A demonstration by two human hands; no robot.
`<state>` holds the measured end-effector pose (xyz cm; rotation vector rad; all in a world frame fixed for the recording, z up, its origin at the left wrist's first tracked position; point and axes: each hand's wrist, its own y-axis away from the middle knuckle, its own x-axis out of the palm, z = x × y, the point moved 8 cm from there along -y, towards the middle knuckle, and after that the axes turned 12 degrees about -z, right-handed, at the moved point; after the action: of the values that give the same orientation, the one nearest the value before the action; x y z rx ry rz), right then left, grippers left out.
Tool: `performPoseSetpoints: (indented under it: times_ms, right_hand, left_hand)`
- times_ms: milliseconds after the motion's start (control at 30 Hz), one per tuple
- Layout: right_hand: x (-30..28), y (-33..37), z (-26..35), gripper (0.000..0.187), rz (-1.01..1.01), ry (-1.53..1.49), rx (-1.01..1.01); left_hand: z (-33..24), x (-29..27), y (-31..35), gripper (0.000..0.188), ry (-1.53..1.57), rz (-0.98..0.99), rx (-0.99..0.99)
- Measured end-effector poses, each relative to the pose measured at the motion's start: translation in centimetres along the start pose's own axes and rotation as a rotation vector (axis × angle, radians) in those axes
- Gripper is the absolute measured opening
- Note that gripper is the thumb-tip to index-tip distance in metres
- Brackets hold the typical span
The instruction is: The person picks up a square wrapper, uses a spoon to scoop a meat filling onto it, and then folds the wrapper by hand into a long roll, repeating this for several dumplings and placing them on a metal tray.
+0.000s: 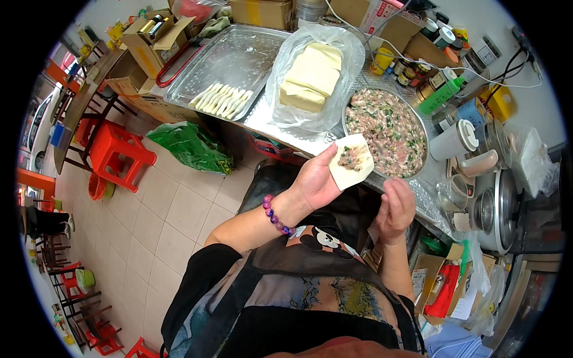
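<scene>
On the palm and fingers of my left hand (pixel 313 182) lies a pale yellow square dough wrapper (pixel 357 173), a small dab of meat filling at its middle. My right hand (pixel 395 209) is off to the right of it, its fingers bent and close together; whatever they may hold is hidden. Just beyond both hands stands a round metal bowl of minced meat filling (pixel 388 128) flecked with green. A stack of square wrappers (pixel 313 71) rests in a clear plastic bag (pixel 349 48) to the left of the bowl.
A metal tray (pixel 239 59) at the far left carries a row of folded dumplings (pixel 221 100). Jars, a green bottle (pixel 441 95) and a white lidded cup (pixel 455 140) crowd the right side. A red stool (pixel 116 152) and green bag (pixel 194 146) occupy the floor.
</scene>
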<state>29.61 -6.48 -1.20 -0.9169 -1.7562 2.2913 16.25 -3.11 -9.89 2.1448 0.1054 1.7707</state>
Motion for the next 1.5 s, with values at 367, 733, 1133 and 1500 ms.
performPoseSetpoints:
  times_ms: [367,733,1133,1500]
  right_hand:
    - [1.4,-0.1,-2.9,0.013,0.113,0.046,0.148]
    - [0.9,-1.6,1.4,0.038,0.053,0.030,-0.101]
    - [0.4,-2.5,3.8,0.024,-0.012,-0.154,-0.082]
    - [0.4,-2.7,2.5,0.028,-0.083,-0.070,-0.016]
  left_hand:
    - [-0.4,0.9,0.5,0.043,-0.031,0.072,0.017]
    - [2.1,1.4,1.8,0.042,-0.040,0.113,-0.024]
    - [2.8,1.3,3.0,0.042,-0.042,0.233,-0.056]
    - [4.3,0.0,3.2,0.030,-0.137,0.220,-0.020]
